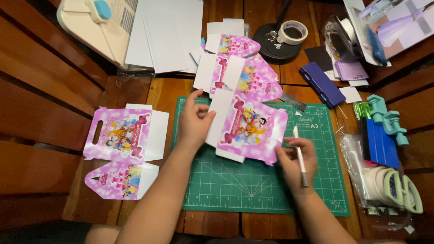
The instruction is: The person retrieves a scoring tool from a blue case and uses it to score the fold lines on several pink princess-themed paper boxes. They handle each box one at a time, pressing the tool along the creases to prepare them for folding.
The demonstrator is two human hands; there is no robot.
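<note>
Cardboard is spread all around me on the wooden table (45,122). A flat pink box cutout (124,134) with cartoon figures and white flaps lies to my left, and just below it sits a second, pointed pink piece (120,180). More pink printed cutouts (246,72) are stacked above the green cutting mat (235,185), partly overlapping plain white sheets (165,34). A roll of tape (292,32) rests on a round black base at the top, a dark blue flat case (322,84) lies beside it to the right, and clear bags of supplies crowd the right edge.

My left hand (195,123) pinches the white flap of the pink printed cutout (251,129) I am working on, thumb and fingers closed narrowly on its left edge. My right hand (296,160) presses fingertips onto the lower right corner of the same piece while gripping a slim white pen-shaped tool (300,156) that lies across the back of my fingers, tip pointing away from me.

That cutout rests on the upper middle of the mat, slightly tilted, printed side up: pink with white dots, a cluster of colourful cartoon figures in the centre, a dark pink ribbon banner, white tabs along its edges.
</note>
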